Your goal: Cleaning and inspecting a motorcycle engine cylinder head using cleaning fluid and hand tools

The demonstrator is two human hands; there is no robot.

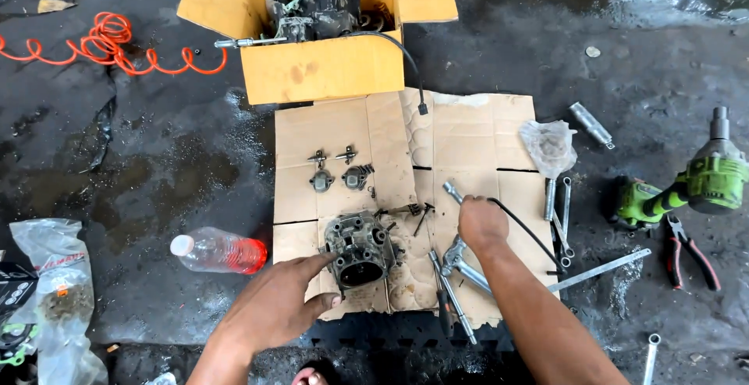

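Cardboard sheet (476,131), flattened, spread on wet dark floor (156,174). One grey cylinder head (360,248) near sheet's front left corner. Left hand (275,304) open, palm down, forefinger stretched out and touching head's left side; nothing gripped. Right hand (481,221) at middle of sheet, knuckles up, fingers curled down around something small; cannot tell what, if anything, is held. One thin black cable (527,229) running from under right hand toward sheet's right edge. Two rocker arms (338,176) side by side behind cylinder head, toward sheet's left edge. Several spanners (460,264) crossed at sheet's front edge, just right of head; two more slim wrenches (559,213) at right edge, under one crumpled clear plastic bag (549,145).

One yellow cardboard box (324,65) at sheet's back left corner, flaps open, holding one dirty engine block (320,3) with hoses. One clear plastic bottle (220,251) on its side left of sheet, red liquid in bottom end. One orange coiled hose (109,46) on floor beyond. One green impact wrench (686,186) and one pair of red-handled pliers (686,248) on floor, well right of sheet. One clear bag of parts (55,291) at far left.
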